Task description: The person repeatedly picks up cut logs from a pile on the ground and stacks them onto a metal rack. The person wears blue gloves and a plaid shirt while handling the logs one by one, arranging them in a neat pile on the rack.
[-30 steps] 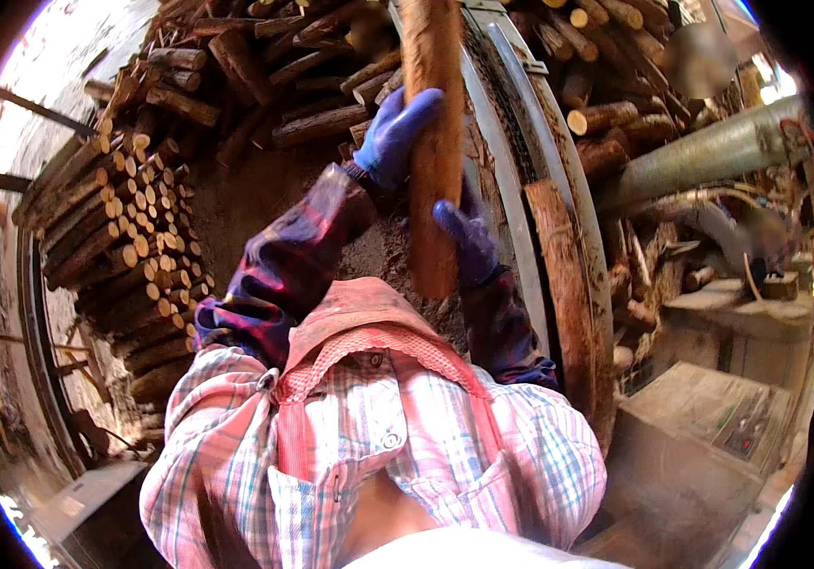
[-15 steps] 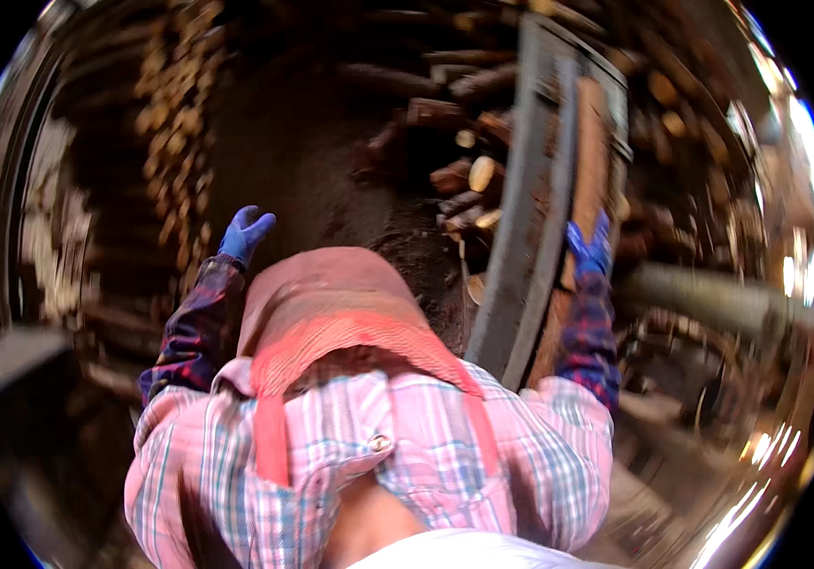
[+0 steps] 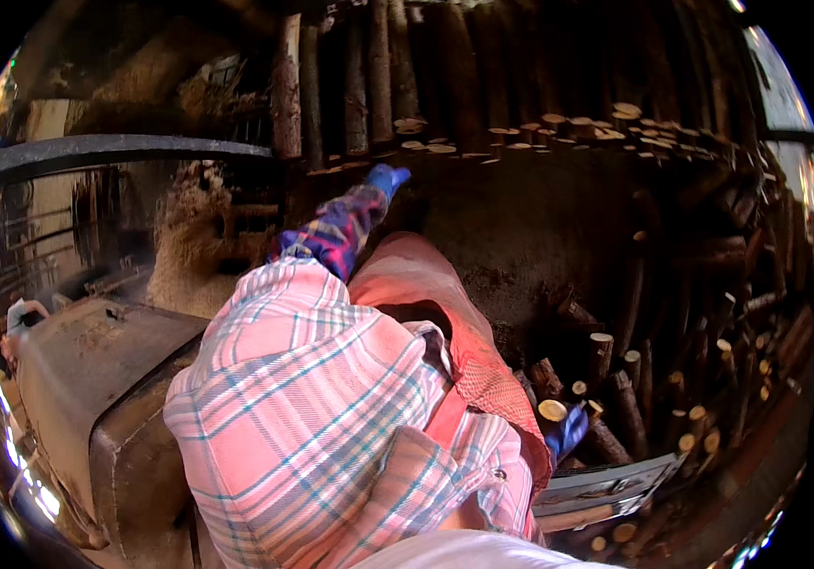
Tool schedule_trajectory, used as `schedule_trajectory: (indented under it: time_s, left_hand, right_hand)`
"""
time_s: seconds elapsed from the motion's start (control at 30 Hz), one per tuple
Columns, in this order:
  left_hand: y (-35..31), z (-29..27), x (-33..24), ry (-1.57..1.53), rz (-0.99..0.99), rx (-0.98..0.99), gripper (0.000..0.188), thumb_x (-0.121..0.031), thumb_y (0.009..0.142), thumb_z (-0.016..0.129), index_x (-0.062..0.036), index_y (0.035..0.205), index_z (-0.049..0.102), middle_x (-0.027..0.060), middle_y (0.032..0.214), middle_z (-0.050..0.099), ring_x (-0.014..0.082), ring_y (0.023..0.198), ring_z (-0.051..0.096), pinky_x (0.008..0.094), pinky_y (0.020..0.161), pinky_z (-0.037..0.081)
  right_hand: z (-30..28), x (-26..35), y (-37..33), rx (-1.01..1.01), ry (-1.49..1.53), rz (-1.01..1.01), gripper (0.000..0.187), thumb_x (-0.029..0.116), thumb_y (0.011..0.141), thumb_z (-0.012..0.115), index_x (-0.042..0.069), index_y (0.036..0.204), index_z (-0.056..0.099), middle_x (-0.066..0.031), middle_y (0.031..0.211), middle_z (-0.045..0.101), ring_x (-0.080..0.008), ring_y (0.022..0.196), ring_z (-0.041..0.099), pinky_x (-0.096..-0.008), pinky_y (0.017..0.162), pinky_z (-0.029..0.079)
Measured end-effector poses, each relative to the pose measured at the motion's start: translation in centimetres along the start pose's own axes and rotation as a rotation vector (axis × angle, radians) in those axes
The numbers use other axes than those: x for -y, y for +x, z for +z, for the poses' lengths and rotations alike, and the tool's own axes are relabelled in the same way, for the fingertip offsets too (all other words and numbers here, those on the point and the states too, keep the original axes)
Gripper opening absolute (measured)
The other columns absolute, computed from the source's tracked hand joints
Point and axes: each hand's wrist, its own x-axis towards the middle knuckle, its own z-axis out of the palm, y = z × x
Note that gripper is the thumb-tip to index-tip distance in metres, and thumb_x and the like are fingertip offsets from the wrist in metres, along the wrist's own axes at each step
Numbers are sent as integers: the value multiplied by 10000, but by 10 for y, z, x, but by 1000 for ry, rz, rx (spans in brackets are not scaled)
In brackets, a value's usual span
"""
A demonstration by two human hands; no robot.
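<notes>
Head view: plaid shirt point(image 3: 302, 370) and red apron point(image 3: 430, 284) are seen nearest, mid-frame. Right hand point(image 3: 568, 431), lower right, is partly covered by apron; its grip can't be told. Cut log point(image 3: 552, 410) is seen right beside it, contact unclear; steel track point(image 3: 606, 486) is placed just below. Metal box point(image 3: 113, 351) is seen lower left. Left hand point(image 3: 387, 178) is held out upper centre, opening unclear, near stacked logs point(image 3: 380, 76) along the top.

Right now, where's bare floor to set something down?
The dark floor looks bare between the stacked logs, the red apron and the scattered logs. It's crowded around the right hand, near those logs and the metal channel.
</notes>
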Motion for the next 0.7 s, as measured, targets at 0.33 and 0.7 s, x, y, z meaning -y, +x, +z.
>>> schedule_trajectory:
  time_s: [0.33, 0.7]
  left_hand:
    - [41, -26, -13, -1672, -701, -97, 813, -569, 741, 653, -64, 1323, 394, 174, 1268, 472, 345, 1085, 500, 483, 946, 431]
    - [0, -74, -68, -2091, -97, 409, 591, -450, 759, 698, -43, 1159, 545, 166, 1043, 601, 297, 898, 608, 478, 765, 531]
  right_hand:
    - [187, 121, -29, 978, 123, -201, 399, 150, 918, 549, 2, 1281, 474, -121, 1242, 532, -210, 1135, 502, -316, 991, 374]
    - [196, 126, 8, 1037, -196, -174, 378, 160, 915, 560, 22, 1261, 496, -84, 1111, 567, -173, 984, 541, -297, 847, 439]
